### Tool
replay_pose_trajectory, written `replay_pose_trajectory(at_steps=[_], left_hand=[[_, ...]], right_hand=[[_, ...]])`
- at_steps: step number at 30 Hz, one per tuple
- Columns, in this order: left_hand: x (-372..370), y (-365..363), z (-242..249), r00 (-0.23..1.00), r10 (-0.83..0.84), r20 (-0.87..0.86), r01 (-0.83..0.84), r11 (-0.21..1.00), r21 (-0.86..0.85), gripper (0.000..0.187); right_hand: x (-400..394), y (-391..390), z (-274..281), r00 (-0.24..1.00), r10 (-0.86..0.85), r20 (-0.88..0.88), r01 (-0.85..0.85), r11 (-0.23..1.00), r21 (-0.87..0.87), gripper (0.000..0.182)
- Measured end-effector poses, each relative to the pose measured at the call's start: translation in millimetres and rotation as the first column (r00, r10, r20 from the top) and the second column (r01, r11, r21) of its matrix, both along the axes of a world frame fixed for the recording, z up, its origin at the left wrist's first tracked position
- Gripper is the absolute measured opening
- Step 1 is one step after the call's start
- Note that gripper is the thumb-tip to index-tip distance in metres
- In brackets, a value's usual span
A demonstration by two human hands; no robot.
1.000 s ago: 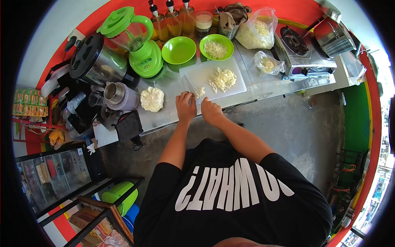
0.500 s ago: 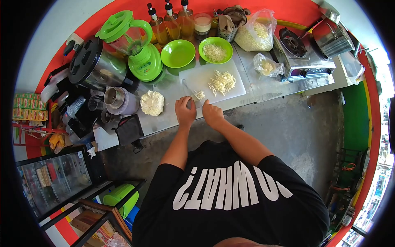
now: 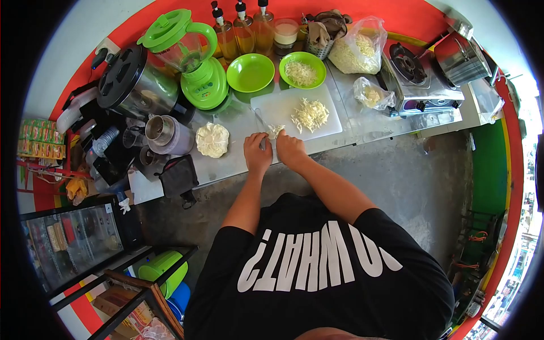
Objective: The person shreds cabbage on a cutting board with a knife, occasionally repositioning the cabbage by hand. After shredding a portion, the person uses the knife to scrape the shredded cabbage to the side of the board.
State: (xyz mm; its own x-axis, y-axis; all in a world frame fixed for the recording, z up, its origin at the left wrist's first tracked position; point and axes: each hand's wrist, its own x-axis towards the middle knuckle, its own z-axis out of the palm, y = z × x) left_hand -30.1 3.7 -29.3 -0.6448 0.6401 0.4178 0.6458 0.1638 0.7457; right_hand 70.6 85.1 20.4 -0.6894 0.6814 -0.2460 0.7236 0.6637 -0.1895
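Observation:
My left hand (image 3: 258, 153) is closed around the handle of a knife (image 3: 261, 119), its thin blade pointing away over the near left corner of a white cutting board (image 3: 333, 124). Beside it, my right hand (image 3: 290, 149) has curled fingers at a small heap of pale shreds (image 3: 276, 130) on the board's near edge. What lies inside those fingers is hidden. A larger pile of shredded cabbage (image 3: 310, 115) sits farther right on the board. Left of my hands rests a pale cabbage head (image 3: 212, 140). Behind the board stands a green bowl (image 3: 318, 72) holding shreds.
Another green bowl (image 3: 249, 73) is at the back, near a green blender (image 3: 205, 85) and several pump bottles (image 3: 243, 28). Bagged shreds (image 3: 358, 54) and a gas stove (image 3: 422, 85) are on the right. A steel cup (image 3: 161, 131) and black pouch (image 3: 178, 177) are left.
My right hand has moved slightly forward, its fingers now at the small heap of shreds. My left hand keeps the knife in nearly the same place. The whole view has shifted a little.

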Motion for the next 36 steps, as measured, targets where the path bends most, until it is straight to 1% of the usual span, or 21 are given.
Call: replay_pose_trajectory(at_steps=[3, 5, 7, 9, 11, 12, 14, 15, 18, 20, 21, 23, 24, 25, 26, 29, 31, 33, 34, 35, 36], left_hand=[[-0.2, -1.1, 0.8, 1.000, -0.014, -0.004, 0.014, 1.000, 0.004, 0.012], [0.7, -2.2, 3.0, 1.000, -0.014, -0.004, 0.014, 1.000, -0.001, 0.012], [0.2, -1.6, 2.1, 1.000, -0.018, -0.002, 0.018, 0.999, -0.036, 0.013], [-1.2, 0.1, 3.5, 1.000, -0.017, -0.016, 0.016, 1.000, -0.025, 0.013], [-0.3, 1.0, 3.3, 0.999, -0.027, -0.036, 0.027, 1.000, -0.012, 0.014], [-0.6, 1.2, 2.7, 0.999, -0.033, -0.029, 0.032, 0.999, -0.024, 0.014], [-1.4, 0.5, 1.1, 0.999, -0.042, -0.031, 0.041, 0.998, -0.045, 0.016], [-2.1, 1.7, 3.7, 0.998, -0.041, -0.040, 0.040, 0.998, -0.041, 0.016], [2.0, -0.7, 2.8, 0.998, -0.043, -0.038, 0.041, 0.998, -0.051, 0.017], [0.8, 1.0, -0.5, 0.997, -0.054, -0.060, 0.049, 0.995, -0.083, 0.018], [2.1, 1.8, -0.3, 0.998, -0.043, -0.048, 0.039, 0.996, -0.080, 0.018], [4.4, 0.2, 2.4, 0.990, -0.062, -0.127, 0.051, 0.995, -0.086, 0.019], [7.4, 0.1, 5.8, 0.987, -0.052, -0.153, 0.041, 0.996, -0.078, 0.018], [10.8, -0.6, 9.3, 0.989, -0.037, -0.144, 0.026, 0.997, -0.077, 0.018], [13.2, -1.0, 13.4, 0.984, -0.048, -0.173, 0.032, 0.995, -0.096, 0.017], [17.2, 1.6, 19.6, 0.976, -0.063, -0.208, 0.038, 0.992, -0.123, 0.016], [18.6, 0.2, 17.3, 0.975, -0.064, -0.212, 0.036, 0.990, -0.136, 0.015], [16.8, -0.3, 13.5, 0.964, -0.117, -0.238, 0.070, 0.978, -0.197, 0.017], [16.4, -1.0, 10.7, 0.965, -0.110, -0.237, 0.062, 0.978, -0.200, 0.017], [16.8, -1.4, 7.6, 0.952, -0.139, -0.272, 0.082, 0.974, -0.212, 0.021], [18.1, -0.7, 10.4, 0.937, -0.168, -0.305, 0.101, 0.969, -0.226, 0.026]], right_hand=[[2.1, -4.4, 9.6, 1.000, 0.018, 0.003, -0.018, 0.998, -0.059, 0.016], [13.7, -13.8, 7.2, 0.999, -0.018, 0.028, 0.021, 0.993, -0.116, 0.015], [16.2, -14.4, -0.9, 0.999, -0.039, 0.037, 0.043, 0.993, -0.109, 0.016], [13.7, -7.8, -6.4, 0.997, -0.068, 0.030, 0.071, 0.993, -0.091, 0.016], [8.0, -0.4, -6.3, 0.999, 0.038, 0.025, -0.037, 0.999, -0.028, 0.017], [7.3, 2.9, -5.6, 0.999, 0.032, 0.010, -0.032, 0.999, -0.014, 0.017], [8.2, 2.3, -5.5, 1.000, 0.022, 0.000, -0.022, 0.996, -0.081, 0.017], [10.7, 3.5, -3.8, 1.000, 0.023, -0.009, -0.023, 0.997, -0.077, 0.017], [32.8, 6.2, -0.9, 0.999, 0.049, -0.007, -0.050, 0.991, -0.123, 0.016], [49.7, 11.6, 5.9, 0.998, 0.060, 0.012, -0.056, 0.977, -0.206, 0.017], [57.8, 17.1, 3.7, 0.997, 0.071, 0.024, -0.065, 0.977, -0.205, 0.017], [72.0, 29.9, -2.6, 1.000, -0.007, 0.009, 0.009, 0.977, -0.214, 0.019], [77.7, 38.0, -4.0, 1.000, 0.010, 0.019, -0.006, 0.977, -0.211, 0.019], [83.2, 45.9, -5.4, 1.000, -0.022, 0.020, 0.025, 0.983, -0.181, 0.021], [87.3, 52.6, -6.8, 0.998, -0.056, 0.018, 0.058, 0.987, -0.152, 0.023], [93.4, 62.5, 15.1, 0.998, -0.064, 0.026, 0.068, 0.976, -0.208, 0.024], [94.3, 61.7, 23.3, 1.000, -0.023, 0.017, 0.026, 0.973, -0.230, 0.024], [91.6, 60.5, 31.4, 1.000, 0.019, -0.001, -0.018, 0.969, -0.248, 0.024], [90.1, 58.2, 35.0, 0.998, 0.063, -0.017, -0.065, 0.964, -0.256, 0.026], [89.0, 56.8, 37.1, 0.994, 0.105, -0.033, -0.111, 0.958, -0.264, 0.027], [86.8, 57.9, 37.1, 0.993, 0.113, -0.033, -0.117, 0.957, -0.267, 0.027]])
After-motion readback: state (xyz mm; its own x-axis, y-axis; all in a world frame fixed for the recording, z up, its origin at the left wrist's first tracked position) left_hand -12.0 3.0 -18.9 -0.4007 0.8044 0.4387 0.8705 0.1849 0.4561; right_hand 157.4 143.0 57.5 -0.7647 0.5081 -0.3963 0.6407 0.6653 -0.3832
